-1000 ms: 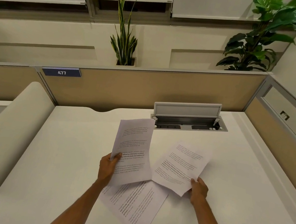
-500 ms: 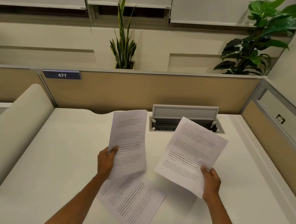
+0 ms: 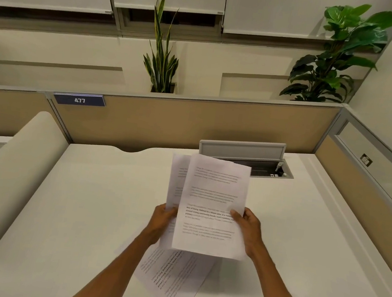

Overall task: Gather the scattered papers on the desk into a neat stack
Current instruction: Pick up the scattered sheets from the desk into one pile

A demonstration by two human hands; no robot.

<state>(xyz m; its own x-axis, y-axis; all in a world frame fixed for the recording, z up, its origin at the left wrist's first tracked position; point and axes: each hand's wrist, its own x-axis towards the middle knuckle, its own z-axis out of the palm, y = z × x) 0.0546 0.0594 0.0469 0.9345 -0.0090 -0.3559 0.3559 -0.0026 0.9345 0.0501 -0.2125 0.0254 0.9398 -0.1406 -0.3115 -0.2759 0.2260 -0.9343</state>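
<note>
Two printed white sheets are held up above the white desk [image 3: 70,206], overlapping. The front sheet [image 3: 215,200] is pinched at its right edge by my right hand [image 3: 247,227]. The back sheet [image 3: 174,185] shows only as a strip on the left, and my left hand [image 3: 161,221] grips its left edge. A third printed sheet [image 3: 172,280] lies flat and skewed on the desk below both hands, partly hidden by the held sheets.
An open cable tray with a raised grey lid [image 3: 242,150] is set into the desk behind the papers. Beige partition panels [image 3: 193,123] wall the back and right sides. A rounded beige divider [image 3: 9,173] runs along the left.
My right hand has swung its sheet left, onto the front of the sheet in my left hand; the two were apart before. The sheet on the desk has not moved.
</note>
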